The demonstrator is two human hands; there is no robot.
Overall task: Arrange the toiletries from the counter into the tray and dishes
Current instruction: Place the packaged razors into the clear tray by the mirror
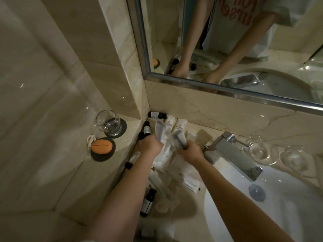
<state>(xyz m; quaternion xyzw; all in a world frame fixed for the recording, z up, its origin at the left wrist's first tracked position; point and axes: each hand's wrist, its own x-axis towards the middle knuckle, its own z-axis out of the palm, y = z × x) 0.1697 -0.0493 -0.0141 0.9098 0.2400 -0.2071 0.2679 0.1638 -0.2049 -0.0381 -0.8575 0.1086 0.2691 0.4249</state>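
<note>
**White sachets up in both hands, centre of frame**

Both hands are in the heap. The left hand [151, 144] has its fingers curled round a white sachet [160, 131], gripped at the lower end so the rest stands clear. Its long axis runs up the frame, free end toward the backsplash. Just beside it, the right hand [191, 152] is closed on a second packet [178, 139] with something dark inside, too blurred to name. That one lies on a diagonal, upper left to lower right, low end buried in the fist. Gripped by their ends like this, I'd judge, so each lifts free of the loose packets [183, 173] spread under the wrists.

Dark bottles hug the corner. One bottle [157, 115] lies flat along the backsplash, axis left to right, cap pointing left. Another, the side-wall bottle [146, 129], runs up the frame against the wall. A third, the lower bottle [147, 202], lies at lower centre, cap toward the upper right.

Right of the faucet [234, 154], a glass dish [249, 149] and a second glass dish [283, 157] hold nothing I can see, well apart from the hands. They look like the likely home for the small pieces. The tray I cannot make out under this pile.

On the ledge at left, a tumbler [108, 125] and an orange soap [101, 145] sit on dark coasters, out of the action
</note>
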